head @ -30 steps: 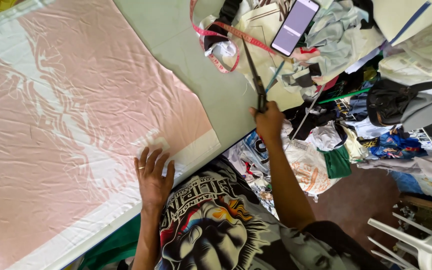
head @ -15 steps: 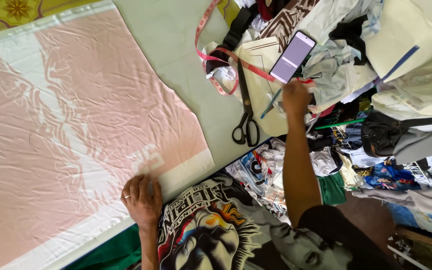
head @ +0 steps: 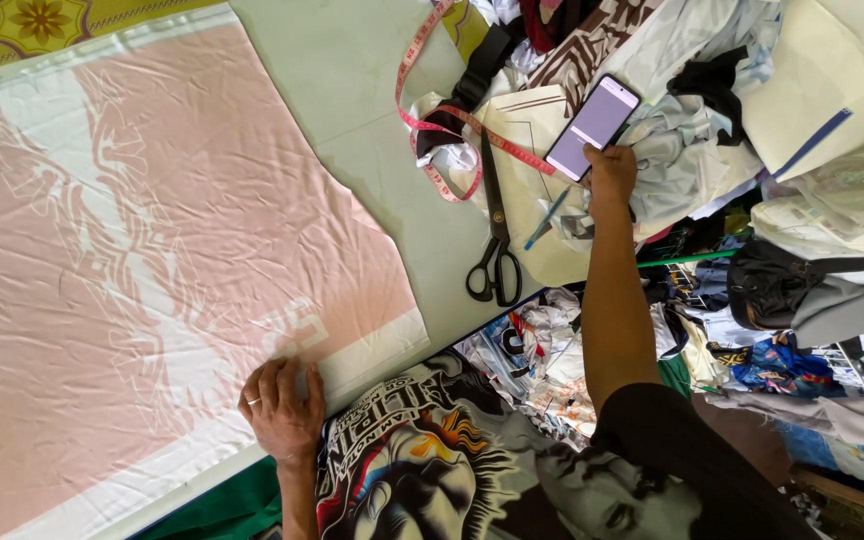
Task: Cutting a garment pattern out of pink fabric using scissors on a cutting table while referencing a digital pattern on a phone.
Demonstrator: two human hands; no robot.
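In the head view, a pale green desk point(head: 352, 90) is seen from above, and most of its left part is covered by a pink fabric point(head: 152, 250) printed with a whitish figure and edged by a white border. The left hand point(head: 282, 410) is laid palm down on the near edge of this fabric, its fingers spread slightly and pressed flat on the cloth; nothing is pinched by it. A ring is worn on one finger.

The right hand point(head: 612, 170) is stretched far forward to the right part of the desk, where its curled fingers are set against the lower end of a smartphone point(head: 592, 125) with a lit pale screen. Whether the phone is actually gripped or only touched cannot be told. The phone is propped on a heap of light clothing point(head: 682, 150).

Black-handled scissors point(head: 495, 250) are left lying shut on the desk, well apart from both hands, with the handles toward the person. A red measuring tape point(head: 432, 130) is looped across the blades and over a cream paper pattern point(head: 527, 130). A teal pen point(head: 547, 218) lies just beside the right wrist.

To the right, a black bag point(head: 772, 285) is seen among piled garments; its contents are hidden. A clear plastic bag point(head: 852, 200) just above it is filled with pale folded material.
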